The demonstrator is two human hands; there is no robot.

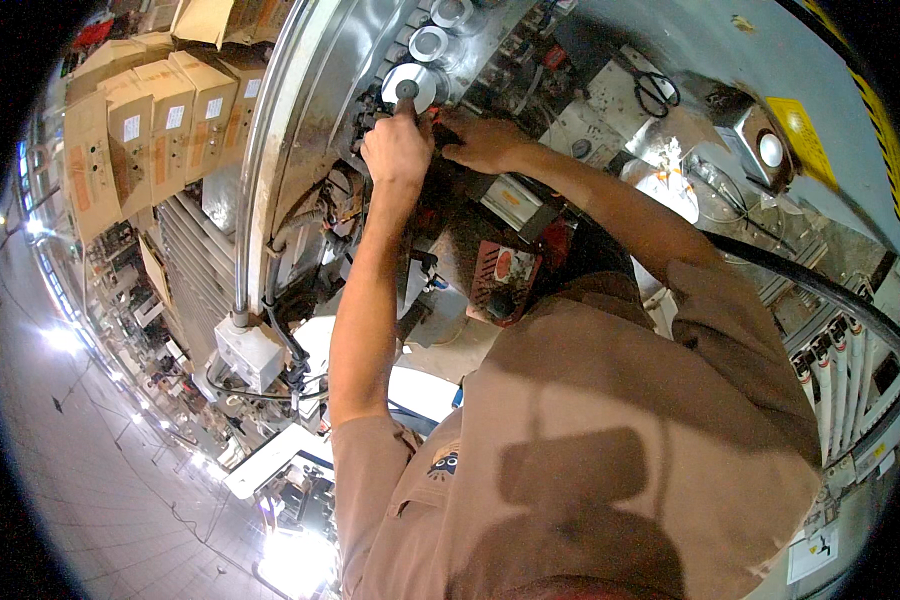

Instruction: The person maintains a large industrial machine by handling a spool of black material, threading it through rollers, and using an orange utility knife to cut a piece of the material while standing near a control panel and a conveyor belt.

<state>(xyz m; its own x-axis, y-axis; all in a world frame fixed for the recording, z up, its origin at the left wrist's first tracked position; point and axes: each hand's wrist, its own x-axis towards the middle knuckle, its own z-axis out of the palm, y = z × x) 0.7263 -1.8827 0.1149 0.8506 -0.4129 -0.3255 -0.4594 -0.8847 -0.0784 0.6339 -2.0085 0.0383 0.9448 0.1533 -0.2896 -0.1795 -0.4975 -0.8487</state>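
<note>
Both my arms reach forward into a machine. My left hand [397, 152] is closed at the far end of my arm, one finger stretched onto the dark centre of a pale round disc [422, 76]. The other fingers curl down out of sight. Just to its right is my right hand [487, 145], bent inward with curled fingertips beside a small orange-red part [438, 116]. Whatever these fingers hold is hidden in dark machine parts. Beyond the disc, more round metal pieces [429, 43] stand in a row along a metal panel.
Scissors with black handles [657, 94] lie at the right. A bright lamp [667, 185] glows near a cable. Cardboard boxes [170, 115] stand at the left beyond a metal frame post [255, 200]. A thick black hose [820, 285] crosses at the right.
</note>
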